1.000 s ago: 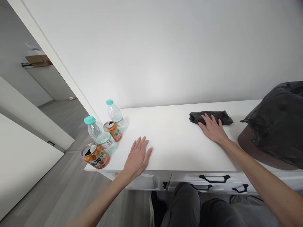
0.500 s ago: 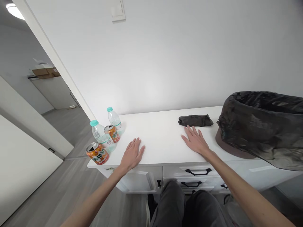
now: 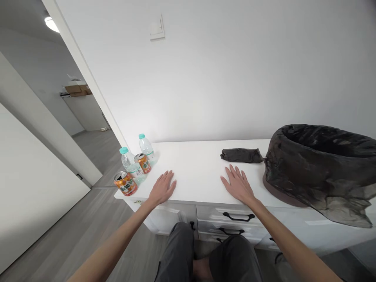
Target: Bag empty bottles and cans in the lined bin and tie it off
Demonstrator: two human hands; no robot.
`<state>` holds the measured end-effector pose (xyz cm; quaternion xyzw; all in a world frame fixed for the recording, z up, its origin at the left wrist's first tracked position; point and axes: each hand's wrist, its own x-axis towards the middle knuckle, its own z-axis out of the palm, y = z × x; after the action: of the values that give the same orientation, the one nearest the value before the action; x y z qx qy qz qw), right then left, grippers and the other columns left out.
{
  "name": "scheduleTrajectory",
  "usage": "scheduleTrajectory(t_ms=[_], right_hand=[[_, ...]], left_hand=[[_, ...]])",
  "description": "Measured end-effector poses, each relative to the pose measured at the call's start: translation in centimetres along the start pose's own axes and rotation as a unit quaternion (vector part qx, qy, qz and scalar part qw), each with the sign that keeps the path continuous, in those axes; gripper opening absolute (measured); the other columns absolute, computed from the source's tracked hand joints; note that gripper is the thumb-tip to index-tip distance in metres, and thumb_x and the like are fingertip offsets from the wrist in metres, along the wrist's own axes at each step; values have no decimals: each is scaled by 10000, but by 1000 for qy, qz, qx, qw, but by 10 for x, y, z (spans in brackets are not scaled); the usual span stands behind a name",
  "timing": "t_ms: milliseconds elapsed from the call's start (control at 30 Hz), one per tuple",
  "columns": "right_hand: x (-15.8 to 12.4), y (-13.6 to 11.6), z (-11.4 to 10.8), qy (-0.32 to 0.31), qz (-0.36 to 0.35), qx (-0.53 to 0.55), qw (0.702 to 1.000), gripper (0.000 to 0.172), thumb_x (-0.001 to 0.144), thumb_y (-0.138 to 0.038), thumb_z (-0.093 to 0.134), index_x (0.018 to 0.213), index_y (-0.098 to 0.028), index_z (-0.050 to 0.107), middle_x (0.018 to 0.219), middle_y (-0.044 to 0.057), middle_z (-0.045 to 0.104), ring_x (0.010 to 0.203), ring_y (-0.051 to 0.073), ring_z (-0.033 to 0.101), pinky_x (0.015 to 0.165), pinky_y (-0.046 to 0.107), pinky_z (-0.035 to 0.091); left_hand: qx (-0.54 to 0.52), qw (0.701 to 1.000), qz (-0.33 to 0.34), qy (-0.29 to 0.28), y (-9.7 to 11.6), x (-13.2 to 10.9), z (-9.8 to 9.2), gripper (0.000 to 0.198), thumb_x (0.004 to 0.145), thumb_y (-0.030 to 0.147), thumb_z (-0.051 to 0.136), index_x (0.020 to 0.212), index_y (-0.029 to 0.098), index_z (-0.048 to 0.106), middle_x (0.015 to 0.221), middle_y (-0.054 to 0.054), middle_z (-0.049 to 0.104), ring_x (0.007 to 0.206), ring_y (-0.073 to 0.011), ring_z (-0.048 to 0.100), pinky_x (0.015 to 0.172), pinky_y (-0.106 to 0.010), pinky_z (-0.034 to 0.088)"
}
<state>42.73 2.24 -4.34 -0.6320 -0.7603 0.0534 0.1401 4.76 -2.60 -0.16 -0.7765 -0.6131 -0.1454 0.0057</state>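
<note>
- The right hand [image 3: 238,185], which lay on the black bundle [image 3: 241,155] a second ago, now rests just in front of it, palm down on the white cabinet top [image 3: 195,172], empty, fingers spread.
- The left hand [image 3: 161,188] stays flat on the cabinet top, empty, its thumb held wide of the fingers.
- The black bundle lies along the back of the top, between the right hand and the bin [image 3: 279,196].
- The view has shifted: a wall switch [image 3: 158,28] and the bin's mouth now show, both out of sight a second ago.
- A black bag [image 3: 311,168] lines the bin and hangs over its rim; I cannot tell what lies inside.
- At the left end stand a front can [image 3: 126,184], a front bottle [image 3: 135,171], a rear can [image 3: 143,163] and a rear bottle [image 3: 146,147].
- Both cans show dark openings, contents hidden; the clear bottles wear teal caps.
</note>
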Motion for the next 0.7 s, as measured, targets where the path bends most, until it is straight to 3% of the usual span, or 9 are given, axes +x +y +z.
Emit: scheduleTrajectory(t_ms=[400, 500, 600, 700], right_hand=[[-3, -8, -4, -8, 13, 0, 1000, 755, 1072, -521, 228, 1660, -70, 374, 1769, 152, 274, 1649, 353, 213, 1352, 528, 145], [-10, -10, -5, -7, 12, 30, 999, 741, 1055, -498, 250, 1652, -74, 368, 1747, 176, 323, 1641, 366, 238, 1329, 554, 227], [-30, -12, -30, 6, -19, 63, 998, 752, 1026, -516, 311, 1649, -99, 363, 1710, 196, 393, 1620, 391, 292, 1273, 591, 347], [-58, -19, -85, 76, -120, 46, 989, 698, 1021, -526, 338, 1621, -183, 430, 1684, 132, 450, 1610, 350, 327, 1283, 565, 352]], left_hand=[[15, 1000, 10, -8, -4, -4, 0, 582, 1099, 465, 349, 1574, 167, 505, 1695, -126, 439, 1606, -283, 366, 1334, -514, 280], [24, 1000, 13, -9, -6, -5, 3, 588, 1104, 450, 342, 1583, 149, 502, 1702, -134, 423, 1611, -294, 354, 1331, -517, 283], [27, 999, 18, -5, -9, -6, 7, 578, 1103, 432, 351, 1589, 157, 501, 1707, -128, 418, 1610, -303, 353, 1328, -515, 288], [24, 999, 23, 4, -13, -7, 12, 558, 1102, 419, 368, 1588, 181, 504, 1706, -115, 425, 1610, -303, 355, 1326, -517, 290]])
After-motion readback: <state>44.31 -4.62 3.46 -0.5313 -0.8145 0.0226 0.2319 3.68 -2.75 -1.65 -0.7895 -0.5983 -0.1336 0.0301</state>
